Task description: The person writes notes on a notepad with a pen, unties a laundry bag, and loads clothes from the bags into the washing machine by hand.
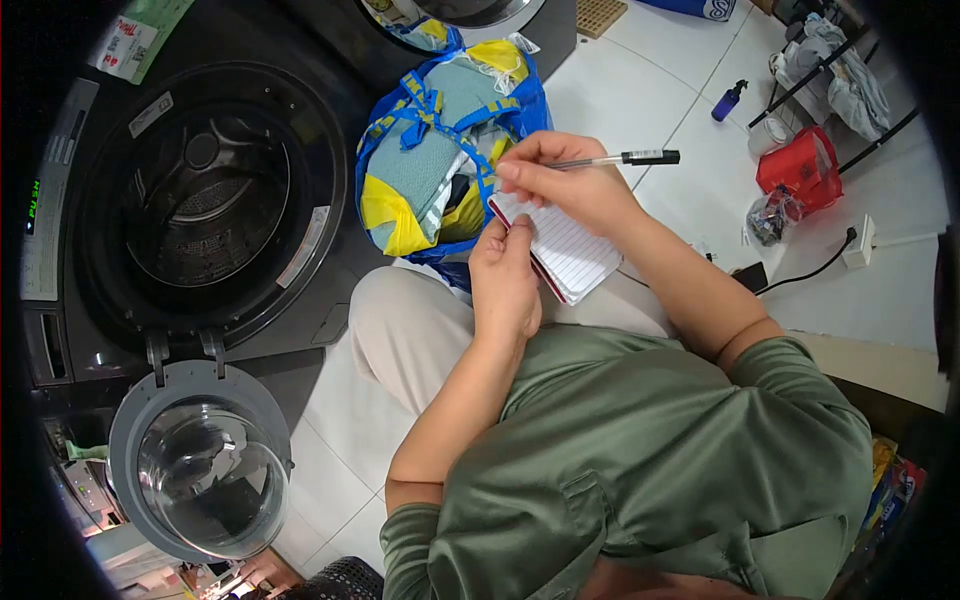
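Note:
My left hand (505, 275) grips the lower left edge of a small lined notepad (575, 248), its thumb on the page. In my right hand (575, 185) is a pen (620, 159), held between the fingers above the notepad, with its black cap end pointing right. The lined page shows no writing that I can make out. Just beyond my hands, a blue and yellow bag (400, 225) holds folded cloths (415, 165).
At left, a dark washing machine (320, 300) has its round door (200, 470) hanging open. A blue spray bottle (729, 101), a red bag (803, 172) and a rack (880, 140) are at the upper right. A cable (815, 272) runs to a white socket (859, 243).

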Demonstrator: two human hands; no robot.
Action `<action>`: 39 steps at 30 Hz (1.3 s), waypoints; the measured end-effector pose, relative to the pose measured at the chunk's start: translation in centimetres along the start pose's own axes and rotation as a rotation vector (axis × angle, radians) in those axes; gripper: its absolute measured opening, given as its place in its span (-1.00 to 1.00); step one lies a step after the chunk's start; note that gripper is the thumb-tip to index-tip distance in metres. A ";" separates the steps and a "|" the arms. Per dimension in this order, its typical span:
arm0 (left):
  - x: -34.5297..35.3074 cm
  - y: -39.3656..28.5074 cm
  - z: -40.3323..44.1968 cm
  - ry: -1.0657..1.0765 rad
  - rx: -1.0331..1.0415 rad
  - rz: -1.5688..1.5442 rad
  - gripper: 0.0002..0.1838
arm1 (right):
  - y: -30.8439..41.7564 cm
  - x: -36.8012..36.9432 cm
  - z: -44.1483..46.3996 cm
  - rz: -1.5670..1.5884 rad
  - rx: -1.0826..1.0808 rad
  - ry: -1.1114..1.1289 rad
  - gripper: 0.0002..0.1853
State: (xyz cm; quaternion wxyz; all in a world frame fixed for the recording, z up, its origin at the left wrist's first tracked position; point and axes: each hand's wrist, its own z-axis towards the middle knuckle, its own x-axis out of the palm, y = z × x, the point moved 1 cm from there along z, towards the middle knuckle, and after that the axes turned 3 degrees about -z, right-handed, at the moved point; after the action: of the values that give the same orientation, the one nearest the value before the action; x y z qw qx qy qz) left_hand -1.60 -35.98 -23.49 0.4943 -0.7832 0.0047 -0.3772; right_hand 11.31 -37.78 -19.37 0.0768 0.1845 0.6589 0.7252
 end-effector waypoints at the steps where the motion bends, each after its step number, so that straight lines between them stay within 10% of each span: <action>1: 0.5 -0.3 -0.1 -0.018 0.000 -0.005 -0.77 | -0.4 0.0 0.3 -0.049 -0.071 0.001 -0.76; 39: -0.4 -0.2 0.1 0.020 -0.019 -0.007 -0.78 | -0.4 0.7 -0.3 -0.452 -0.242 -0.126 -0.53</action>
State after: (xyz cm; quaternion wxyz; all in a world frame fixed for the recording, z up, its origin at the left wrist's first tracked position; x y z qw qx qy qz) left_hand -1.91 -35.66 -23.55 0.4857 -0.7840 0.0105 -0.3864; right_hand 10.47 -37.80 -19.64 0.2995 0.0670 0.5857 0.7502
